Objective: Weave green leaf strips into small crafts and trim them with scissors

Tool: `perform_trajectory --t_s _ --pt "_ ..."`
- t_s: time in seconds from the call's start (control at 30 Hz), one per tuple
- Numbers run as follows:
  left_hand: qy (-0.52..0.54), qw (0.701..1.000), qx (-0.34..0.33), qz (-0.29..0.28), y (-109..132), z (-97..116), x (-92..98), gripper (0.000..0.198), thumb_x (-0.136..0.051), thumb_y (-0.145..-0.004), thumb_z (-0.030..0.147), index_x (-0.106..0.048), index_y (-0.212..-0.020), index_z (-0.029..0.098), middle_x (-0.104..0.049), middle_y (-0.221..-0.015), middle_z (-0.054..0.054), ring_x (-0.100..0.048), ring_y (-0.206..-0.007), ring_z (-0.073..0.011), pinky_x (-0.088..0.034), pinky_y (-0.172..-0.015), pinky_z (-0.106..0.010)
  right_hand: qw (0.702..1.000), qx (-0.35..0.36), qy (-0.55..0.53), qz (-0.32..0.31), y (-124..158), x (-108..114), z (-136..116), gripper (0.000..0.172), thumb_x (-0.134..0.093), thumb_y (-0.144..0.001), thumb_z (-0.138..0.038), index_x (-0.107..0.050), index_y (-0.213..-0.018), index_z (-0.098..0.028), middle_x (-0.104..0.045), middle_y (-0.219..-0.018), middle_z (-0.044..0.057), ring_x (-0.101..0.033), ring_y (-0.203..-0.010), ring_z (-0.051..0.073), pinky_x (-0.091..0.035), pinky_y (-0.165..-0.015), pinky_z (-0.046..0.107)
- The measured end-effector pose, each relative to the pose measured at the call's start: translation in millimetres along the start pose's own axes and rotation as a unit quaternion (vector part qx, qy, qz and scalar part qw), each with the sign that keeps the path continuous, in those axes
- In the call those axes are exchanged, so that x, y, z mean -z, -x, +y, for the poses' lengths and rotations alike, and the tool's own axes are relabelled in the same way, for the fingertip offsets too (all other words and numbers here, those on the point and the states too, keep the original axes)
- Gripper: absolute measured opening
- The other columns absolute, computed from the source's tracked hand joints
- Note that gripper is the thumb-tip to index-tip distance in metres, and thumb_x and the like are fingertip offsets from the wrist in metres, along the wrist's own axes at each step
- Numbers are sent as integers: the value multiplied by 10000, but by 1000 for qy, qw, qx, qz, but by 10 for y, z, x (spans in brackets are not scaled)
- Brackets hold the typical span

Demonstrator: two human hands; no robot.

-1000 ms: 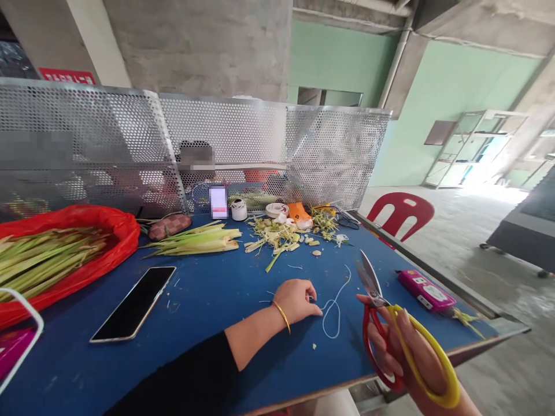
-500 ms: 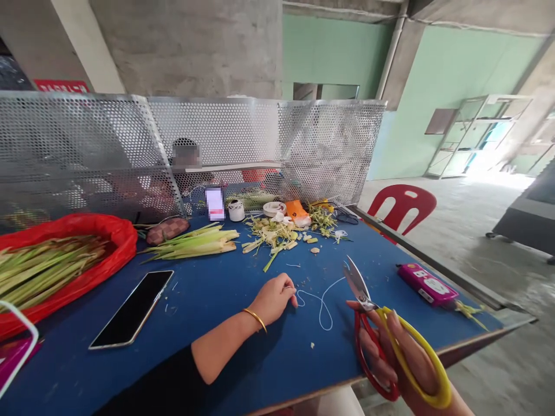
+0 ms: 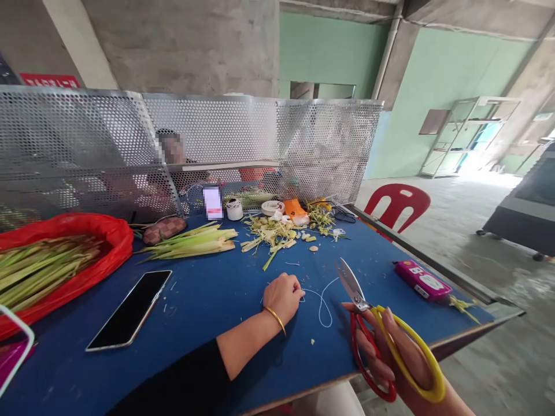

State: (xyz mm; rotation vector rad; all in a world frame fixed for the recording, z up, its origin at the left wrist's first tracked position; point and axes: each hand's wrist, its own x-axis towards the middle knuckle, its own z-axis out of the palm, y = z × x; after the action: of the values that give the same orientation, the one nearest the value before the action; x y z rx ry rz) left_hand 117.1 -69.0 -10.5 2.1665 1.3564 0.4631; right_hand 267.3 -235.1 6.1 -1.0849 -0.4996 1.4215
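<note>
My left hand [image 3: 284, 297], with a gold bangle at the wrist, rests low over the blue table [image 3: 195, 323]. Its fingers are curled closed on a thin pale string [image 3: 321, 306]. From there the string loops across the table towards the blades of the scissors [image 3: 356, 297]. Those scissors, with one red and one yellow handle, are in my right hand [image 3: 401, 358], fingers through the handles and blades pointing up and away. Beyond my hands lie a heap of leafy trimmings [image 3: 273, 234] and a bunch of trimmed green stalks [image 3: 199, 241].
At left are a red bag [image 3: 117, 240] of long stalks and a dark-screened phone [image 3: 130, 312]. A purple packet [image 3: 422, 280] lies right. Along the back stand a lit phone [image 3: 212, 203], a white jar [image 3: 235, 210] and a perforated metal screen [image 3: 217, 127], with a person behind it.
My left hand has shifted a little right and rolled over, its fingers now more curled and turned down. My right hand still holds the scissors. The view has turned slightly.
</note>
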Motion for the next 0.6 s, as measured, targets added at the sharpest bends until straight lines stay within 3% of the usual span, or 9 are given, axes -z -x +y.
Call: perform_trajectory --t_s 0.13,0.2,0.3,0.43,0.6 --pt "60 998 -1 -27 7 -39 50 122 -565 -780 240 -533 -674 190 -613 -823 -32 -551 -770 -154 -359 -676 -266 1000 -14 6 3 19 -16 -6 586 -466 -820 -665 -522 -1205 -228 -492 -583 -43 -302 -357 41 -334 -356 181" --pt "109 992 13 -61 32 -93 145 155 -509 -817 281 -498 -695 186 -608 -730 -16 -508 -625 -117 -354 -587 -243 1000 -20 10 -2 46 -3 -13 595 -462 -816 -674 -522 -1206 -229 -492 -580 -43 -302 -353 43 -331 -351 184" --pt "199 972 50 -114 103 -209 350 251 -423 -846 425 -435 -741 197 -561 -615 33 -323 -421 -66 -266 -444 -214 999 -23 24 -10 105 21 -33 608 -457 -816 -679 -531 -1204 -217 -505 -580 -37 -316 -347 46 -330 -349 189" --pt "316 929 123 -147 231 -369 637 349 -549 -733 518 -380 -747 214 -436 -517 99 -196 -388 -36 -118 -399 -195 997 -44 55 -19 186 58 -36 672 -441 -801 -710 -532 -1225 -198 -578 -618 1 -384 -351 54 -380 -374 195" --pt "356 915 134 -135 395 -498 913 387 -587 -704 530 -378 -763 209 -403 -517 110 -144 -402 -20 -58 -413 -201 989 -104 89 -64 264 186 19 702 -412 -803 -724 -523 -1271 -213 -647 -705 53 -527 -424 119 -428 -345 208"
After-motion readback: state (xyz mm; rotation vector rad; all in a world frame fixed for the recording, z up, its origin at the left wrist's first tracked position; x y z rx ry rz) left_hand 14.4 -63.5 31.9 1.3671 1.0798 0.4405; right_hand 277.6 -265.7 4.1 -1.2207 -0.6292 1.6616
